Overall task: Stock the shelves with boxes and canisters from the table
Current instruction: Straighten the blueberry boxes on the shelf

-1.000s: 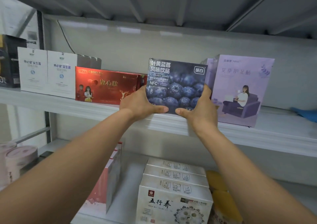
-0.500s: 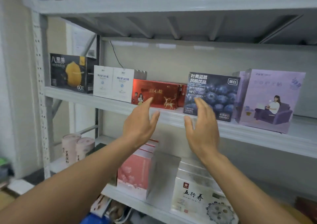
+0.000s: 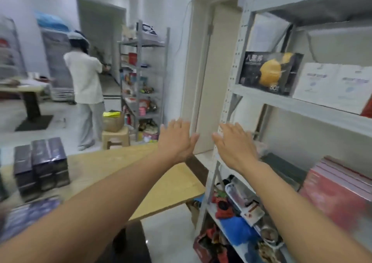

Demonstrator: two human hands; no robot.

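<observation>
My left hand [image 3: 177, 140] and my right hand [image 3: 234, 142] hang in the air side by side, fingers straight, holding nothing. They are between the wooden table [image 3: 167, 184] on the left and the grey shelf unit [image 3: 233, 89] on the right. A stack of dark boxes [image 3: 41, 164] stands on the table at the far left, with a blurred blue box [image 3: 28, 214] lying in front of it. On the shelf sit a black box with a yellow picture [image 3: 269, 72] and white boxes [image 3: 332, 86].
Red boxes [image 3: 340, 190] stand on the lower shelf at right, with mixed clutter [image 3: 237, 208] below. A person in white [image 3: 85, 93] stands at a second shelf unit [image 3: 144, 81] across the room. A stool with a basket [image 3: 114, 129] stands beside them. A door [image 3: 209, 77] is straight ahead.
Both hands let go of the blueberry box, which stayed on the shelf. My view has swung left toward the table, and the hands have come away from the shelf, open.
</observation>
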